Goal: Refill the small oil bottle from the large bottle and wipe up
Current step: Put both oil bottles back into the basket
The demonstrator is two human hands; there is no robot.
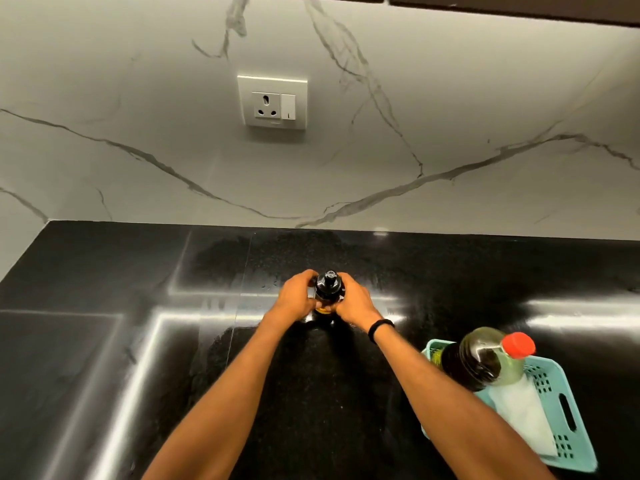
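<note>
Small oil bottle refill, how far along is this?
Nothing looks poured yet. Both hands, left hand and right hand, grip the small oil bottle on the counter. The large bottle is capped in the basket beside a white cloth. Pouring and wiping remain.

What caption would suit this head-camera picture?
Both hands grip a small dark bottle on a black counter; red-capped oil bottle waits in a basket.
</note>
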